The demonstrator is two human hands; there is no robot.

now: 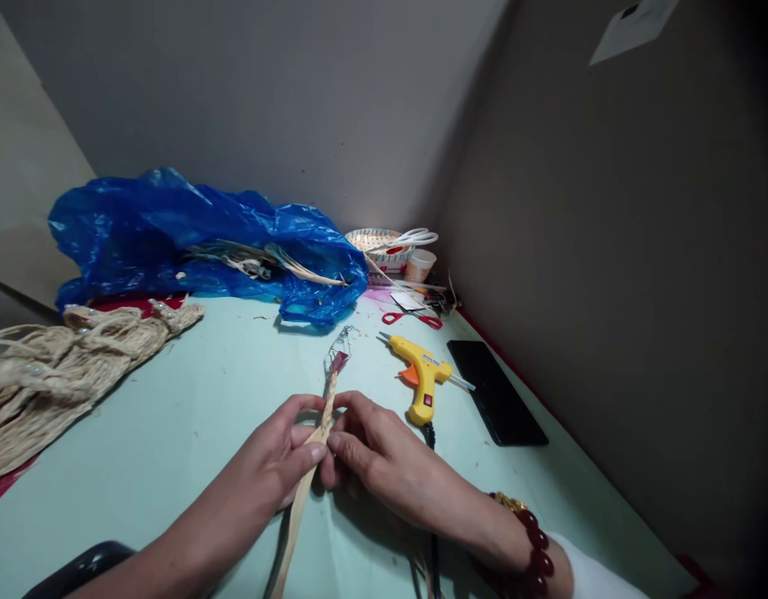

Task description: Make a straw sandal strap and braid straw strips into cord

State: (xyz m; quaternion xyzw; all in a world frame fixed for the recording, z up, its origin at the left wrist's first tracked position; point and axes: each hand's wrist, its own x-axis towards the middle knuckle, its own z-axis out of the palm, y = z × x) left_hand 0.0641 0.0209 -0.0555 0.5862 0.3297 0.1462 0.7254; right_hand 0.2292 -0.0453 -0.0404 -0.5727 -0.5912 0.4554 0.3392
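Note:
A pale straw braid (329,398) runs up the table, its far end held by a dark red clip or piece (339,361) beside a bit of thin wire (342,337). My left hand (284,449) pinches the braid from the left, with the thumb lying over a loose flat strand (296,524) that trails toward me. From the right, my right hand (368,441) grips the same braid, thumb and fingers closed near its lower end. The fingertips of both hands nearly meet there, and some fingers are hidden behind the straw.
Right of my hands lie a yellow glue gun (424,374) with its cord, a black phone-like slab (499,391) and red-handled scissors (414,318). Behind are a blue plastic bag (152,216), a patterned basket (368,237) and a paper cup (421,264). Braided straw bundles (65,374) lie left.

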